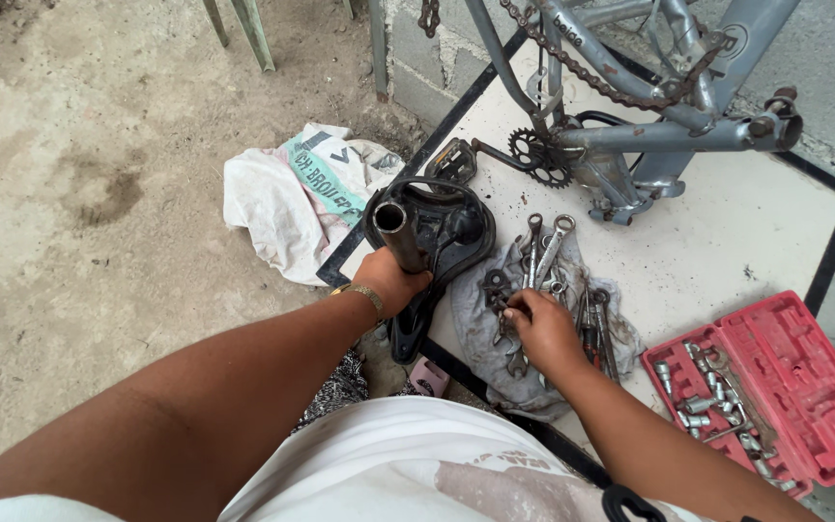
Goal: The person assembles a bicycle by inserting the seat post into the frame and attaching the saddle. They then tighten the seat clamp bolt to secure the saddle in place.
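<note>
My left hand [390, 280] grips the metal post [398, 230] of a black bicycle saddle [442, 237], which is turned underside up at the left edge of a white board [727, 232]. My right hand [541, 331] rests on several wrenches [538, 256] spread over a grey rag [480, 329], fingers closing on one of them. A gold bracelet sits on my left wrist.
A grey bicycle frame [649, 126] with chain [601, 82], chainring [536, 155] and pedal [451, 159] stands at the back of the board. A red socket case [804, 377] lies open at right. A crumpled white sack [292, 193] lies on the dirt ground at left.
</note>
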